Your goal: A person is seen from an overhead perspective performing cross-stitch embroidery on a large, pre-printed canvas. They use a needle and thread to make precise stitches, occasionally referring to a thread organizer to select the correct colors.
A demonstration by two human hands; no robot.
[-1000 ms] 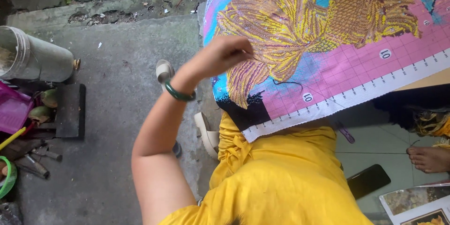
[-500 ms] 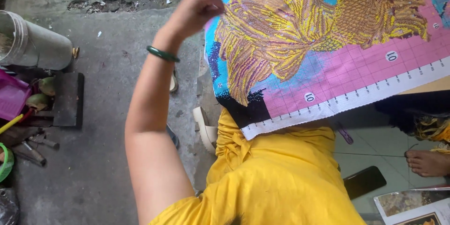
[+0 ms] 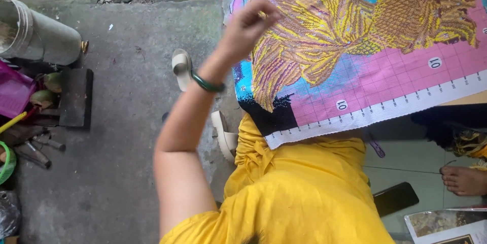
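The left hand [image 3: 248,25], fingers loosely curled and pinched, whether on a needle or thread I cannot tell, hovers at upper centre over the cross-stitch canvas [image 3: 365,56] filling the upper right.

Grey concrete floor [image 3: 127,112] is carrying a metal canister [image 3: 38,33] lying on its side, two cream sandals [image 3: 181,66], and a dark wooden block [image 3: 75,96].
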